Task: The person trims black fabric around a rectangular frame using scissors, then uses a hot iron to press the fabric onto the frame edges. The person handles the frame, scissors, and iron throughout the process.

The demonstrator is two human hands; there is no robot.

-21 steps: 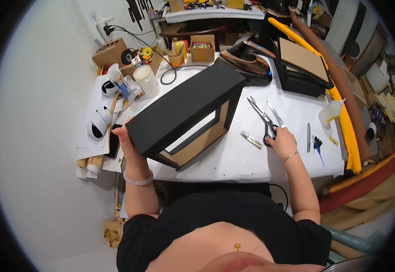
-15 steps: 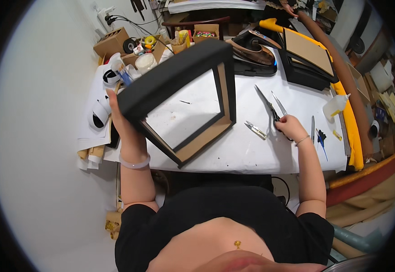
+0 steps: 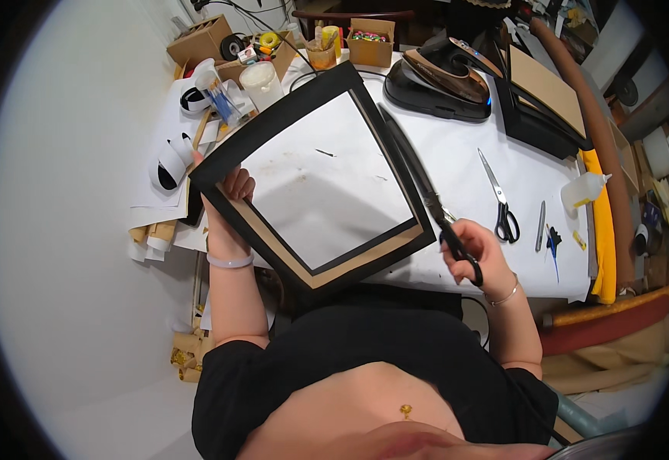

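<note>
A black-covered square frame (image 3: pixel 288 115) with tan board along its inside edges is tilted above the table. My left hand (image 3: pixel 238 184) grips its left side, the fingers curled through the opening. My right hand (image 3: pixel 482 253) is closed on the black handles of a pair of scissors (image 3: pixel 459 249). Their long blades point up and away, close alongside the frame's right edge; I cannot tell whether they touch it. A second pair of black-handled scissors (image 3: pixel 497 195) lies on the white table (image 3: pixel 457 169), right of the raised pair.
A cordless iron (image 3: pixel 446 77) sits on its base at the back, beside a black box with tan board (image 3: pixel 545 92). To the right lie a squeeze bottle (image 3: pixel 585 189) and a thin grey tool (image 3: pixel 541 226). Tape, tubs (image 3: pixel 261 86) and cardboard boxes (image 3: pixel 371 42) crowd the back left.
My right hand has lifted one pair of scissors off the table and brought it left to the frame. The frame has turned flatter toward me, and my left fingers now show through its opening.
</note>
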